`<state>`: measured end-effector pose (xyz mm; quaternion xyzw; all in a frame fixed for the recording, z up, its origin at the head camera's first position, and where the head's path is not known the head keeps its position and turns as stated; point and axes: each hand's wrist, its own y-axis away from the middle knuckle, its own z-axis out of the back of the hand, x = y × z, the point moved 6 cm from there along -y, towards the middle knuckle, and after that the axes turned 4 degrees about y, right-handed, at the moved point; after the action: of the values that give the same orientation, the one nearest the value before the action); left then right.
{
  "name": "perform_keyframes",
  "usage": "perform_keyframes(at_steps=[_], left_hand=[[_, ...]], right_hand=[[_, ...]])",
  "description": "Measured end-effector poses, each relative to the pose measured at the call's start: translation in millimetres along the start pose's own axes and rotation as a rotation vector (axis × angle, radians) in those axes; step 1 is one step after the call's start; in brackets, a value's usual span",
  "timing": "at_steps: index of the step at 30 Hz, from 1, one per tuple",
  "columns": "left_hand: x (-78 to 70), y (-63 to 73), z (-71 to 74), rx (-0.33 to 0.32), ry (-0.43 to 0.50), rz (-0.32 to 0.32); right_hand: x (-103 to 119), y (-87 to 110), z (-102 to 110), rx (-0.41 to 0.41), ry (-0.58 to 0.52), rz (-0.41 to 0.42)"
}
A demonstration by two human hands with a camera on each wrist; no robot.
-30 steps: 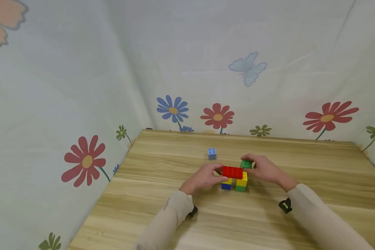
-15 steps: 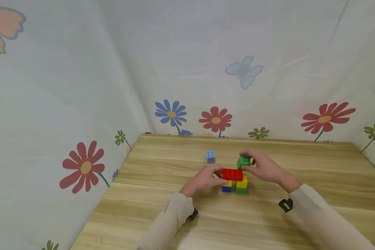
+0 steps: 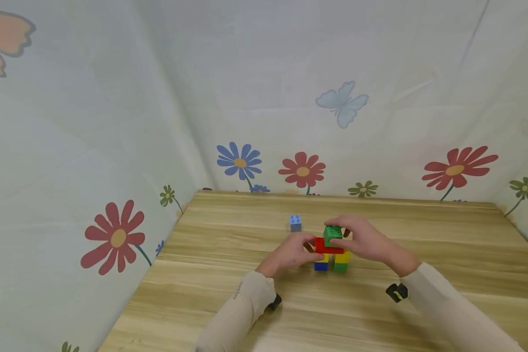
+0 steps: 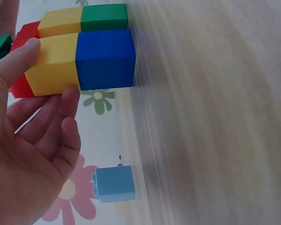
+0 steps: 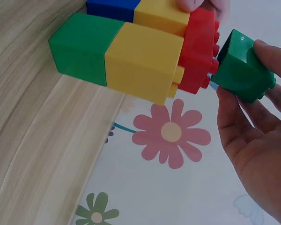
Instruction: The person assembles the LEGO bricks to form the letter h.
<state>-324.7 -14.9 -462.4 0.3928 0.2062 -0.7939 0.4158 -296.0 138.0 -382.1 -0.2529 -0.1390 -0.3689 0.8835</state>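
Observation:
In the head view, my left hand (image 3: 292, 253) holds the left side of a small arch of stacked building blocks. Two columns stand on the table: a yellow block (image 4: 54, 63) on a dark blue block (image 4: 105, 58), and a yellow block (image 5: 143, 61) on a green block (image 5: 84, 49). A long red block (image 5: 196, 51) bridges them. My left thumb lies at the seam of the red and left yellow blocks, with fingertips on the other side. My right hand (image 3: 367, 239) pinches a loose green block (image 5: 243, 65), tilted, close over the red block's studs.
A light blue block (image 3: 295, 223) stands by itself on the wooden table (image 3: 229, 225), behind and left of the arch. Fabric walls (image 3: 264, 98) printed with flowers and a butterfly rise at the table's back and left edges.
My right hand has lifted the green block from behind the arch's right end and carried it left over the red block. The left hand keeps its hold on the arch.

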Motion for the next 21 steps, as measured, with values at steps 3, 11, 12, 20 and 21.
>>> perform_keyframes(at_steps=[3, 11, 12, 20, 21], left_hand=[[-0.4, -1.4, -0.6, 0.000, 0.006, 0.000], [-1.3, -1.7, -1.5, -0.001, 0.002, 0.003], [-1.3, -1.5, -1.7, 0.001, 0.002, 0.003], [-1.4, -2.0, -1.3, 0.007, 0.006, 0.000], [-1.6, -2.3, -0.7, 0.006, 0.005, -0.005]], right_hand=[[2, -1.2, -3, 0.006, -0.019, 0.025], [3, -4.4, -12, 0.049, -0.014, 0.003], [3, -4.4, -13, 0.055, -0.007, -0.003], [2, -4.9, -16, 0.083, -0.011, -0.008], [2, -5.6, -17, 0.084, -0.011, -0.006]])
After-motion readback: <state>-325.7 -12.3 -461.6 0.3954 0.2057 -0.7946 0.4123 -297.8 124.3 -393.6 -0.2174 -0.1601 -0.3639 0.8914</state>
